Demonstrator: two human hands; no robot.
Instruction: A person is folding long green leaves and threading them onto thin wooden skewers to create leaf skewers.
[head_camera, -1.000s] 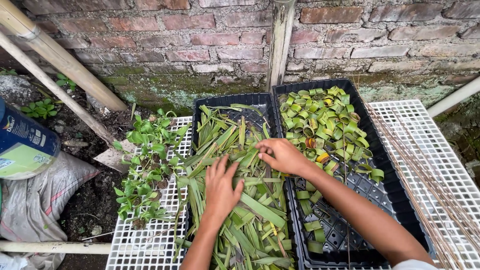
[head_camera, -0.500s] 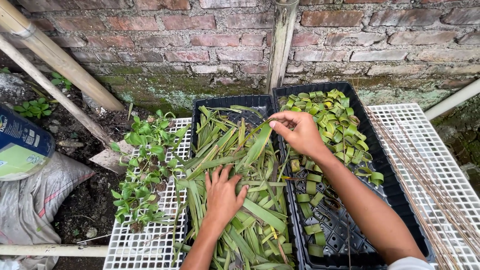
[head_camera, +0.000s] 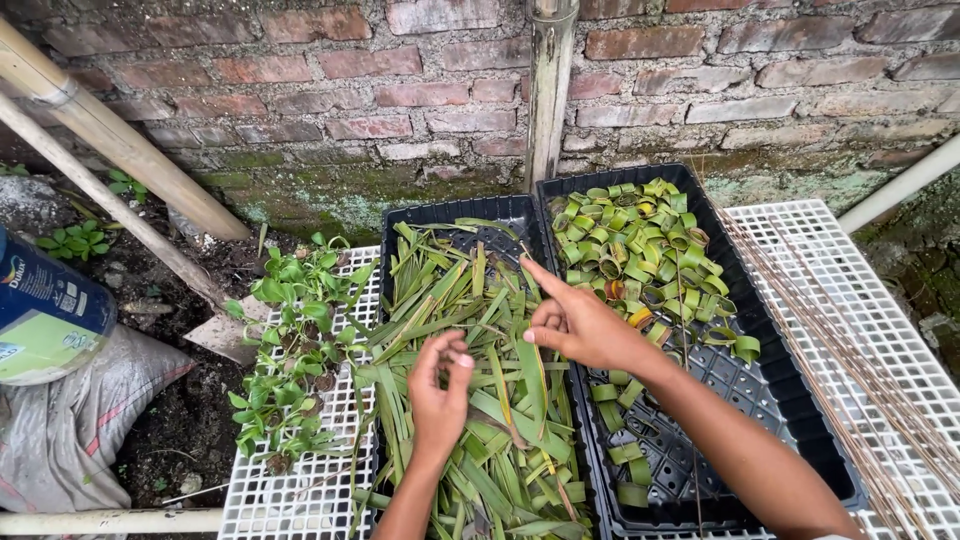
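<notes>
A black tray (head_camera: 400, 225) holds a heap of long green leaf strips (head_camera: 500, 440). My left hand (head_camera: 440, 385) hovers over the heap with thumb and fingertips pinched together on a leaf strip. My right hand (head_camera: 580, 325) is just to its right, above the border between the two trays. Its index finger is stretched out, its other fingers are loosely curled, and I see nothing in it. A second black tray (head_camera: 790, 430) on the right holds several leaf strips rolled into small green rings (head_camera: 640, 240), piled at its far end.
Both trays rest on a white plastic grid bench (head_camera: 290, 490). Small green seedlings (head_camera: 290, 350) lie on its left part, thin brown sticks (head_camera: 850, 340) on its right. A mossy brick wall (head_camera: 400, 90), bamboo poles (head_camera: 110, 130) and a sack (head_camera: 60, 430) surround it.
My right hand came back from over the ring tray to the leaf heap. My left hand lifted from lying flat on the leaves and pinched its fingers together.
</notes>
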